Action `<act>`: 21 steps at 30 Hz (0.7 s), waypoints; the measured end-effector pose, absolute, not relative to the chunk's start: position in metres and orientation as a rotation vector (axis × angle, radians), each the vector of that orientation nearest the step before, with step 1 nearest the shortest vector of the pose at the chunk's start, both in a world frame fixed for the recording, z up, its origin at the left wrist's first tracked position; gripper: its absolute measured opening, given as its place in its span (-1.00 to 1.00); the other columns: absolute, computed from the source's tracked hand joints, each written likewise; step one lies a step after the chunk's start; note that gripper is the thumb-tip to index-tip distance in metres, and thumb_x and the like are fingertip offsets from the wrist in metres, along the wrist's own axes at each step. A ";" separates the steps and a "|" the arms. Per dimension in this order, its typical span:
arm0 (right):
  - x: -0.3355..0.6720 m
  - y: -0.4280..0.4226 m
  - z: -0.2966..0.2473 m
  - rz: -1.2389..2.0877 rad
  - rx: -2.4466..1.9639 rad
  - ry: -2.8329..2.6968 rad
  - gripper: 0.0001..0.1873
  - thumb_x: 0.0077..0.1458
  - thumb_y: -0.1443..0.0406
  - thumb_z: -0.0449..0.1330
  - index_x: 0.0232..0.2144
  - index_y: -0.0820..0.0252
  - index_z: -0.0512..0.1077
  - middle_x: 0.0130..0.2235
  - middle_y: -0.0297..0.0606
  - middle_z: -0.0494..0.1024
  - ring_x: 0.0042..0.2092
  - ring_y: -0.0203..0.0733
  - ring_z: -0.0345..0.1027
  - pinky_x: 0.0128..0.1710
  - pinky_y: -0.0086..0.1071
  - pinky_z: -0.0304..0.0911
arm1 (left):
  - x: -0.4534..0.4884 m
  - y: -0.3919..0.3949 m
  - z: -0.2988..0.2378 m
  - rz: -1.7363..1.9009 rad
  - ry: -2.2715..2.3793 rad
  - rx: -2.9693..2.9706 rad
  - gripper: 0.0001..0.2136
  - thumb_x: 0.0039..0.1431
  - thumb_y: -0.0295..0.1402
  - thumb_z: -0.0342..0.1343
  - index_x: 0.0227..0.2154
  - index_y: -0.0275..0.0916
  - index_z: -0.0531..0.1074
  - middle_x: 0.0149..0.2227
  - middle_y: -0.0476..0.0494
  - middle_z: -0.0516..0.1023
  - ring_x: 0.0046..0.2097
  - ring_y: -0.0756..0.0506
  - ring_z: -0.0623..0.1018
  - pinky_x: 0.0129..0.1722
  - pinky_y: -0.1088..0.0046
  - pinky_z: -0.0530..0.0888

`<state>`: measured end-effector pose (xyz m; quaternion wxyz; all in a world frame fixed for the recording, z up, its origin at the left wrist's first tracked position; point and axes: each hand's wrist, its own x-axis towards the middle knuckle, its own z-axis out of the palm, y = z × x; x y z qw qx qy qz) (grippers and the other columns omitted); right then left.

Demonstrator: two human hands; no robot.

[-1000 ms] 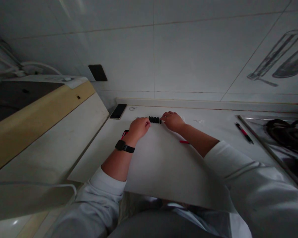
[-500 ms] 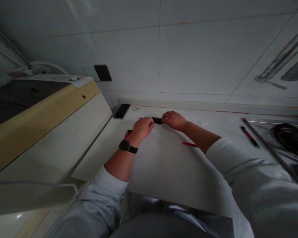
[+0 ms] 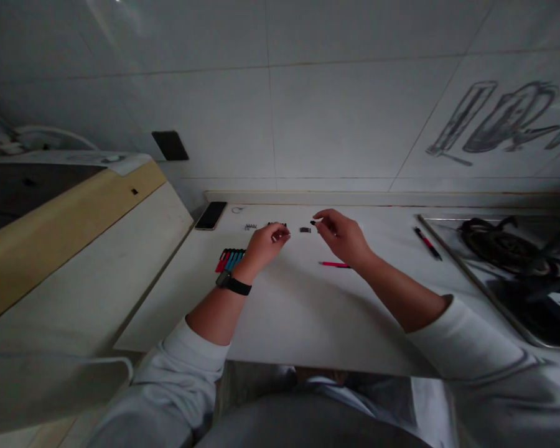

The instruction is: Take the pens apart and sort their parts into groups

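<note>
My right hand [image 3: 340, 235] pinches a small black piece [image 3: 313, 223] between thumb and forefinger, just above the white tabletop [image 3: 298, 311]. Across from it, my left hand [image 3: 268, 242] has its fingers curled together at the tips; what they hold, if anything, is too small to make out. Behind the left fingers shows part of a row of black pieces [image 3: 277, 224]. A short cluster of small dark pieces [image 3: 305, 230] lies between the hands. Left of my left hand are several small springs [image 3: 251, 227] and a row of red and blue pen barrels [image 3: 231, 258], partly covered by my wrist.
A phone [image 3: 211, 215] lies at the back left, near a thin ring [image 3: 238, 210]. A red stick-like part [image 3: 335, 264] lies near my right wrist. Farther right are a red-and-black pen [image 3: 428, 243] and a gas stove [image 3: 490, 249]. A white cabinet [image 3: 98, 267] borders the left.
My hands have moved apart. The black row that showed between them is partly behind my left hand, a dark cluster shows in the gap, and a small black piece is visible in my right fingers.
</note>
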<state>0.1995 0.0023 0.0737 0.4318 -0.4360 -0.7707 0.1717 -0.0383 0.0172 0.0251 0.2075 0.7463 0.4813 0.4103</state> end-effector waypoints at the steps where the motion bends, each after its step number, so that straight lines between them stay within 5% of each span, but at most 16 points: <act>1: 0.201 0.001 0.065 0.577 -1.104 -1.785 -0.73 0.27 0.09 0.15 -0.13 0.13 0.42 -0.40 -0.31 0.53 -0.40 -0.22 0.38 -0.34 -0.34 0.29 | -0.033 0.016 0.023 1.156 1.272 1.979 -0.91 0.24 -0.34 0.23 -0.24 -0.21 0.54 -0.27 -0.11 0.63 -0.24 -0.08 0.58 -0.19 0.39 0.48; 7: 0.207 0.003 0.019 0.968 -1.096 -1.420 -0.60 0.06 -0.06 0.29 -0.37 0.14 0.40 -0.50 -0.35 0.46 -0.44 -0.27 0.32 -0.40 -0.38 0.26 | -0.013 0.009 0.007 1.132 1.032 1.749 -0.86 0.17 -0.34 0.27 -0.23 -0.26 0.53 -0.24 -0.13 0.62 -0.22 -0.04 0.58 -0.14 0.38 0.51; 13: 0.208 -0.002 0.006 1.182 -1.106 -1.274 -0.64 0.02 -0.02 0.32 -0.31 0.11 0.45 -0.36 -0.29 0.55 -0.34 -0.24 0.39 -0.35 -0.36 0.33 | -0.014 0.011 0.002 1.183 1.085 1.762 -0.86 0.16 -0.34 0.27 -0.24 -0.24 0.55 -0.26 -0.11 0.62 -0.24 -0.04 0.56 -0.16 0.38 0.51; 21: 0.210 0.000 0.000 1.140 -1.055 -1.414 -0.61 0.08 -0.06 0.29 -0.35 0.14 0.46 -0.47 -0.35 0.44 -0.42 -0.27 0.28 -0.41 -0.38 0.24 | -0.011 0.007 0.002 1.174 1.063 1.794 -0.83 0.21 -0.25 0.26 -0.22 -0.22 0.56 -0.25 -0.11 0.63 -0.22 -0.05 0.59 -0.12 0.37 0.52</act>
